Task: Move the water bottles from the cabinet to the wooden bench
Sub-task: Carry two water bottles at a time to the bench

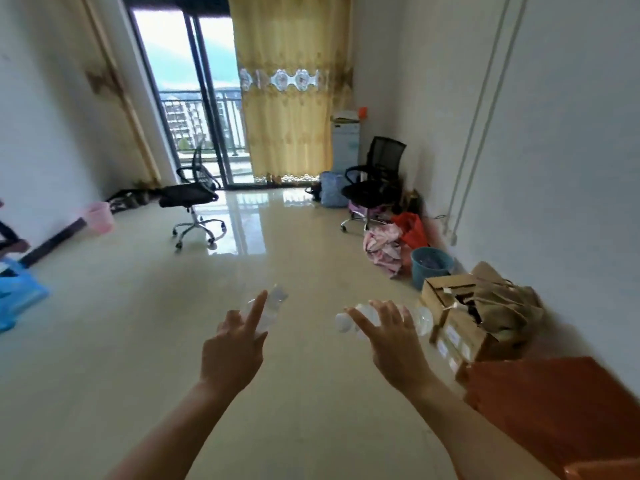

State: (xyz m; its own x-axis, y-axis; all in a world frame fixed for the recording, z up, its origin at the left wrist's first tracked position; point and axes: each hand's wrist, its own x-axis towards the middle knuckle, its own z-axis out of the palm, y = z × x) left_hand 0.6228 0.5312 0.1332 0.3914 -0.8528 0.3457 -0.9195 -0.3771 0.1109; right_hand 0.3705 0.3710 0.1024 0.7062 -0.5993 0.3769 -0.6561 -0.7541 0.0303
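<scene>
Two hands are loaded. The left hand [235, 348] grips the left bottle [274, 302] with its forefinger stretched along it. The right hand [394, 341] curls over the right bottle [423, 318], which lies crosswise under its fingers, cap toward the left hand.

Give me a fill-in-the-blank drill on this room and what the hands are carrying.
1. The left hand grips a clear bottle; the right hand grips a second bottle with a ___ cap.
2. The bucket by the left wall is ___.
3. The curtain is ___.

Missing words: white; pink; yellow.
</scene>
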